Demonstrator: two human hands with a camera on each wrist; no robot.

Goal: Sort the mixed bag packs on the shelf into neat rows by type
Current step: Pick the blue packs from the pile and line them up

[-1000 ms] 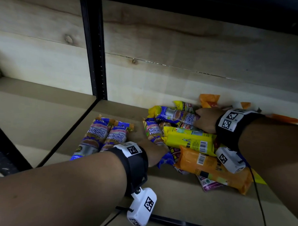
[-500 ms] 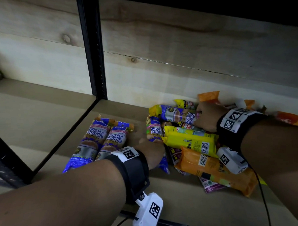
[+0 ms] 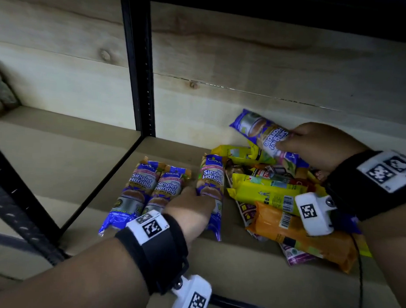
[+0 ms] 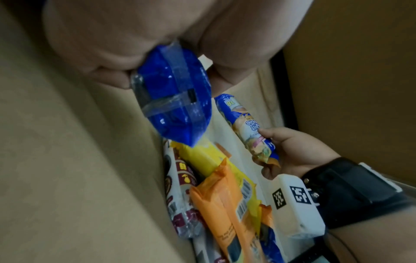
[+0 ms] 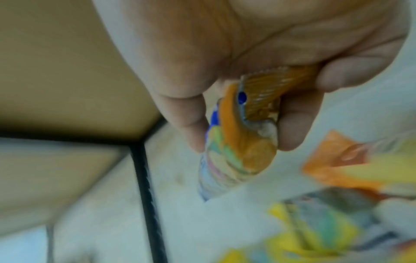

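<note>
Two blue Singlet Handle packs [image 3: 140, 193] lie side by side on the wooden shelf [image 3: 228, 265]. My left hand [image 3: 191, 208] grips a third blue pack [image 3: 211, 184] just right of them; the left wrist view shows its blue end [image 4: 178, 99] between thumb and fingers. My right hand [image 3: 317, 146] holds a fourth blue pack [image 3: 264, 135] lifted above the mixed pile, seen again as the pack [image 4: 247, 124] and, blurred, as the pack end [image 5: 236, 142]. The pile has a yellow pack [image 3: 265, 193], an orange pack [image 3: 305, 238] and maroon-printed packs [image 4: 180, 186].
A black upright post [image 3: 138, 66] divides this bay from the shelf bay on the left [image 3: 48, 153]. A pale plank wall [image 3: 269, 64] backs the shelf. A black cable [image 3: 360, 274] hangs from my right wrist over the pile.
My right hand has lifted a blue pack out of the back of the pile. My left hand has drawn its blue pack leftward, closer to the two lying in a row.
</note>
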